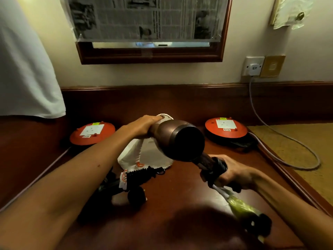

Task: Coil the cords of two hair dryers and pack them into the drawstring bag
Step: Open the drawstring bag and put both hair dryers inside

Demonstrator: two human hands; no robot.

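Note:
My right hand (pixel 234 173) grips the handle of a bronze hair dryer (pixel 177 139) with its black cord wound around the handle. The dryer's nozzle end points into the open mouth of a white drawstring bag (pixel 144 156). My left hand (pixel 144 126) holds the bag's rim up by the dryer's front. The plug (pixel 255 225), with a green-wrapped cord end, dangles below my right hand. A second, black hair dryer (pixel 133 183) lies on the desk in front of the bag, its coiled cord bundled along it.
Two red round socket reels (pixel 91 132) (pixel 226 129) sit at the back left and back right of the dark wooden desk (pixel 180 204). A grey cable (pixel 281 134) runs from a wall socket (pixel 253 66) over the right edge. White cloth hangs at left.

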